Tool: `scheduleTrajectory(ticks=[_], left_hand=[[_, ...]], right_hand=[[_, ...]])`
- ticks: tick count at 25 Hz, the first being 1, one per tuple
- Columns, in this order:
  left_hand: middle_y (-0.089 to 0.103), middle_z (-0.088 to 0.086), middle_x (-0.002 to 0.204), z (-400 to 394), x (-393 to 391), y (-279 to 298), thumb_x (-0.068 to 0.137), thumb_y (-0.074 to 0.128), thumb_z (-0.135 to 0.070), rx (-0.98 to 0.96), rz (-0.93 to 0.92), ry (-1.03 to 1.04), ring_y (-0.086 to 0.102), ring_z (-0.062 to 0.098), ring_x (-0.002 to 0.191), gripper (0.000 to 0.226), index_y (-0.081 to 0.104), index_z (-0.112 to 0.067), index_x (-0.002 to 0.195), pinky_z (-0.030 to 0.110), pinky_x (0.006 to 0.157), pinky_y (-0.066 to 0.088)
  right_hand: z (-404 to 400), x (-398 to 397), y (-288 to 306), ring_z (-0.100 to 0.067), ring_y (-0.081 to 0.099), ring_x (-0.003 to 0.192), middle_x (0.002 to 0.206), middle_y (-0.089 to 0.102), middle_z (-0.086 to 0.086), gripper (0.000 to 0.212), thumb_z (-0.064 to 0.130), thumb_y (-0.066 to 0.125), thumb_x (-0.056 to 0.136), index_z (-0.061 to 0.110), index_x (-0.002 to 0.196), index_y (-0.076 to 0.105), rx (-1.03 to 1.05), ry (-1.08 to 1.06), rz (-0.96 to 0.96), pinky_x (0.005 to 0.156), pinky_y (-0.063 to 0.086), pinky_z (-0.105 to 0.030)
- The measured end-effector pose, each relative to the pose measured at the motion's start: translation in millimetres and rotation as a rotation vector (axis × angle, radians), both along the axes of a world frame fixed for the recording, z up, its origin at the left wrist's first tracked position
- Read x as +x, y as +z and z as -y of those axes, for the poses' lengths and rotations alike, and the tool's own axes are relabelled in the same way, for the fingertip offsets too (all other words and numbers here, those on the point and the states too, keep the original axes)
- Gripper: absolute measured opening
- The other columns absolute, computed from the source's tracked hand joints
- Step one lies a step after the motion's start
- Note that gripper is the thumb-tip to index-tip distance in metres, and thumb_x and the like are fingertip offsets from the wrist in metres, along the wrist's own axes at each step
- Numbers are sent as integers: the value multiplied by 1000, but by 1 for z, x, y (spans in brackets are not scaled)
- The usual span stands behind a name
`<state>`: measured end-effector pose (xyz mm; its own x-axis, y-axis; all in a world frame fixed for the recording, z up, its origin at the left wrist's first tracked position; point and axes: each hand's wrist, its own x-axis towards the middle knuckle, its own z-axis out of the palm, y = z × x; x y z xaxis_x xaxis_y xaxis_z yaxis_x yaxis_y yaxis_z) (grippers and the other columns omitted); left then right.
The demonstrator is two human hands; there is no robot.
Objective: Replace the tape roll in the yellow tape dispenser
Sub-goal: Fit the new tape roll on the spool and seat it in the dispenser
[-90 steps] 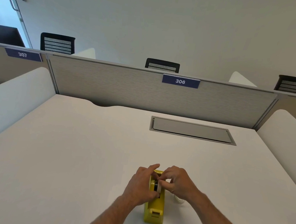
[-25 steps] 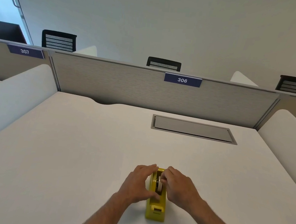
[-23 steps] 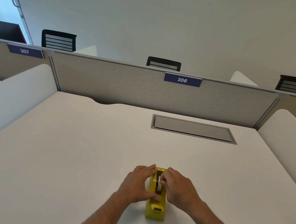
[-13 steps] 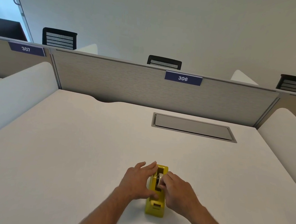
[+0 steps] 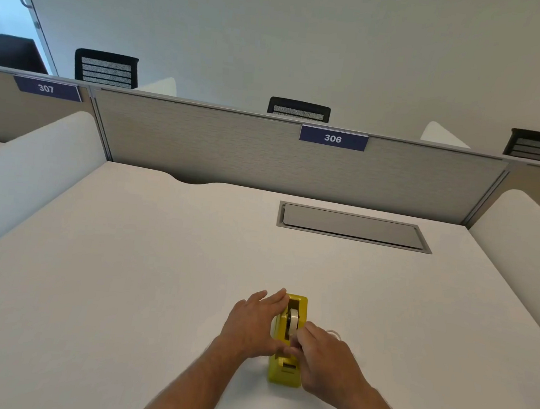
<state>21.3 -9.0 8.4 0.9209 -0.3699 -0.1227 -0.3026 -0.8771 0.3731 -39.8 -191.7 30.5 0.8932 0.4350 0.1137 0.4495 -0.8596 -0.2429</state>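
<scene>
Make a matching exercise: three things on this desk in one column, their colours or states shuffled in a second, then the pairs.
1. boxy plastic tape dispenser
2. narrow tape roll
3. left hand

A. white, seated in the cradle
B. flat against the dispenser's side
C. yellow, standing on the white desk

Pairs: 1-C, 2-A, 3-B

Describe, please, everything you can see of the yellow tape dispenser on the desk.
The yellow tape dispenser looks like glossy plastic, a narrow block standing upright on the white desk, its long axis pointing away from the person. A whitish tape roll sits on edge in its open slot. The left hand rests flat against its left side; the right hand pinches near the roll by its right side.
</scene>
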Motion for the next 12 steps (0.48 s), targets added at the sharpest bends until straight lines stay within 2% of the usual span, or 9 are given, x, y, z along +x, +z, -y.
scheduleTrajectory(ticks=[1, 5, 12], left_hand=[[12, -20, 166, 0, 0, 0, 66, 65, -77, -2, -1, 3, 16, 18, 154, 110, 15, -36, 155, 47, 120, 27], [12, -20, 166, 0, -1, 0, 69, 68, -71, -2, 3, 5, 17, 18, 154, 107, 16, -36, 155, 47, 120, 27], [13, -19, 166, 0, 0, -1, 68, 68, -72, -6, -4, 10, 18, 18, 153, 108, 16, -35, 155, 47, 120, 27]], right_hand=[[0, -2, -1, -8, 48, 77, 105, 61, 9, 23, 46, 47, 97, 27, 109, 54, 2, -1, -3, 61, 42, -16], [2, -11, -4, -12, 58, 86, 106, 61, 10, 24, 45, 39, 99, 29, 107, 55, -27, -7, -3, 68, 56, -24], [0, -19, -10, -13, 59, 87, 107, 63, 7, 27, 42, 40, 99, 26, 111, 58, -21, 26, 54, 68, 50, -20]])
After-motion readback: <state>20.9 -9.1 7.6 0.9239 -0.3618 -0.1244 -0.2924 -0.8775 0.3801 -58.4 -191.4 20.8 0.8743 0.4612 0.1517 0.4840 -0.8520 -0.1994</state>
